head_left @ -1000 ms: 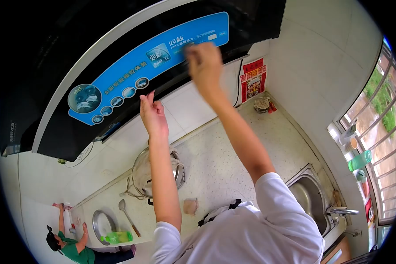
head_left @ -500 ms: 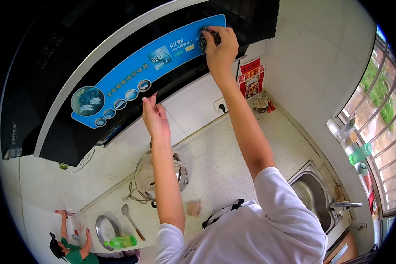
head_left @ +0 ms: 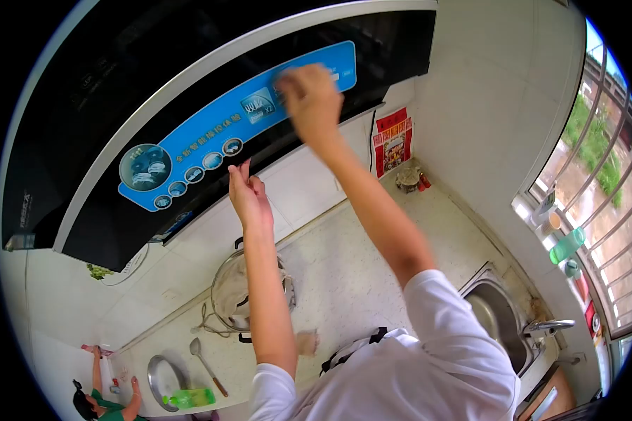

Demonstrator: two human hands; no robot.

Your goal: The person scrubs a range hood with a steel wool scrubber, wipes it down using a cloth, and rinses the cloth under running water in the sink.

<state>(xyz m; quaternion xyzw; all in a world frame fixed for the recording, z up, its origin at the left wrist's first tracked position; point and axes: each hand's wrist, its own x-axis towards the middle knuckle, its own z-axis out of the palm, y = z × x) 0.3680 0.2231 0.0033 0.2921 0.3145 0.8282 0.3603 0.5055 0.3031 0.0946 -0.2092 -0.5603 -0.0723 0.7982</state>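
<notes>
Right hand [head_left: 317,102] holds scourer [head_left: 281,87] at blue label [head_left: 225,107]; pale counter [head_left: 351,242], 1 barred window [head_left: 600,179].

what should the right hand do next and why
Probably slide the dark scrubber in the right hand a little further along the blue label, since it already sits against that strip, while the left hand stays at the black hood's lower edge.
</notes>
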